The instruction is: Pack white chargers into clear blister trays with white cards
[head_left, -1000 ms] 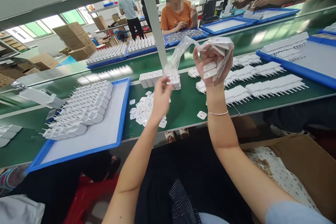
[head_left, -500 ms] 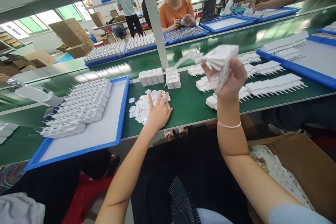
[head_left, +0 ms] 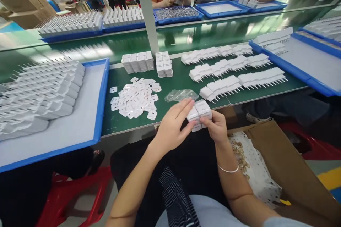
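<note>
Block of thin white plates (head_left: 200,110) is held up just past the near edge of the table (head_left: 167,85), above the person's lap. With nothing firm seen beneath it, a slack or uneven grip could let its columns slide apart and spill to the floor; squeezing one corner too hard might fan the layers. The left hand (head_left: 172,126) is curved, fingertips at the block's upper corner and thumb at its lower one, while the right hand (head_left: 217,126) pinches the opposite side, thumb across the front. A careless sweep of the left hand might scatter the loose pile (head_left: 137,97) by the same edge. The block looks smooth and pale, round-cornered, with seams dividing it; any markings are too small to read. Just beyond lies a crumpled clear bag (head_left: 181,95).
</note>
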Demonstrator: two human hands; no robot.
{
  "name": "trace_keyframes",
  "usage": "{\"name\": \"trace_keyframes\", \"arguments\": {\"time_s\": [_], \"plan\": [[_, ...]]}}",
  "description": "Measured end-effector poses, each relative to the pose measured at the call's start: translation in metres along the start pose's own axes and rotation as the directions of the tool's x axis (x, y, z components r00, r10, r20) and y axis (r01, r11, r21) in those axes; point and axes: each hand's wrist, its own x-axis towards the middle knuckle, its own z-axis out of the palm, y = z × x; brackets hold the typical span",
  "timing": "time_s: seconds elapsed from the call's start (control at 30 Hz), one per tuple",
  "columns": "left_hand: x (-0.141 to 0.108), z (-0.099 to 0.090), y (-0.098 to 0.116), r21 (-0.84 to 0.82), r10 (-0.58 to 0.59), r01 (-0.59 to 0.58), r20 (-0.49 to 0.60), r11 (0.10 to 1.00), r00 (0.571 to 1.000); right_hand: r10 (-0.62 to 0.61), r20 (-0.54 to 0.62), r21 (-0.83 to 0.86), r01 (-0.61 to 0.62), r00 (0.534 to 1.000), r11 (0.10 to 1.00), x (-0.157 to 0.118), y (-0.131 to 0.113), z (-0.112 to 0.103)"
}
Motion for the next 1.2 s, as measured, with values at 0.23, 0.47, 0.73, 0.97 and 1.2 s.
{"name": "trace_keyframes", "arguments": {"time_s": [0.23,0.47,0.73,0.97,1.2], "plan": [[-0.003,0.035,-0.006,-0.272,-0.111,0.119,0.043,0.955,0.993,0.100,-0.041,-0.014,-0.101,0.994,0.995,-0.021,-0.002,-0.015],[-0.005,0.039,-0.013,-0.076,0.021,-0.015,0.084,0.997,0.996,0.320,0.103,0.121,-0.331,0.942,0.936,-0.028,-0.006,-0.017],[0.000,0.030,-0.007,0.102,-0.013,-0.006,0.185,0.995,0.983,0.255,-0.047,0.047,-0.253,0.966,0.966,-0.030,0.001,-0.014],[0.013,0.030,-0.005,-0.226,-0.273,0.329,0.247,0.917,0.930,0.172,-0.066,-0.007,-0.173,0.983,0.985,-0.026,0.006,-0.017],[0.026,0.032,-0.005,-0.401,-0.395,0.498,0.315,0.769,0.863,0.140,-0.022,0.031,-0.139,0.990,0.990,-0.024,0.009,-0.016]]}}
